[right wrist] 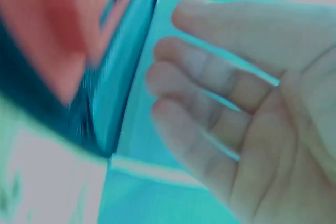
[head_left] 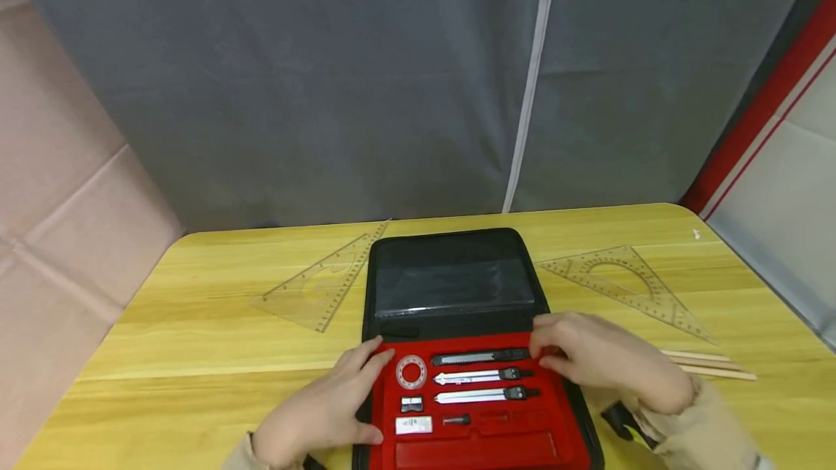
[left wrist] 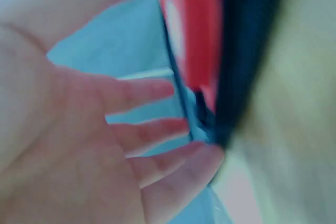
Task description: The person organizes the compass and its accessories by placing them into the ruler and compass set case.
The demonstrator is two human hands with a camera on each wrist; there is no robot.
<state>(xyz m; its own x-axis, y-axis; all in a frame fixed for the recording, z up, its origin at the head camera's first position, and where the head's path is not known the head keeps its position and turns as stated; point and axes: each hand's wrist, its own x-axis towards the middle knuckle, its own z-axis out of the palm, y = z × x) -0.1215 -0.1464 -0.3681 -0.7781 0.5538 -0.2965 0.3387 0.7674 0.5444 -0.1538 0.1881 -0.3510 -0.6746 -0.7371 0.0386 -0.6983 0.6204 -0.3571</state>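
Note:
A black zip case [head_left: 432, 325] lies unfolded on the table, its lid with a clear pocket [head_left: 457, 285] pointing away from me. Set into its red tray [head_left: 385, 354] are a utility knife [head_left: 480, 357], two compasses [head_left: 480, 376] [head_left: 483, 395], a round ring [head_left: 411, 372], a sharpener [head_left: 412, 404], a white eraser [head_left: 414, 425] and a small dark piece [head_left: 456, 420]. My left hand [head_left: 329, 405] lies along the tray's left edge, fingers spread. By the upper right corner is my right hand [head_left: 591, 350], near the knife's end; its fingers look loosely bent around nothing in the right wrist view.
Behind the case on the left lies a clear set square [head_left: 320, 289]; another clear set square [head_left: 627, 285] lies at the right. Several thin wooden sticks [head_left: 708, 365] rest beyond my right wrist. A grey curtain [head_left: 326, 93] hangs behind the table [head_left: 196, 325].

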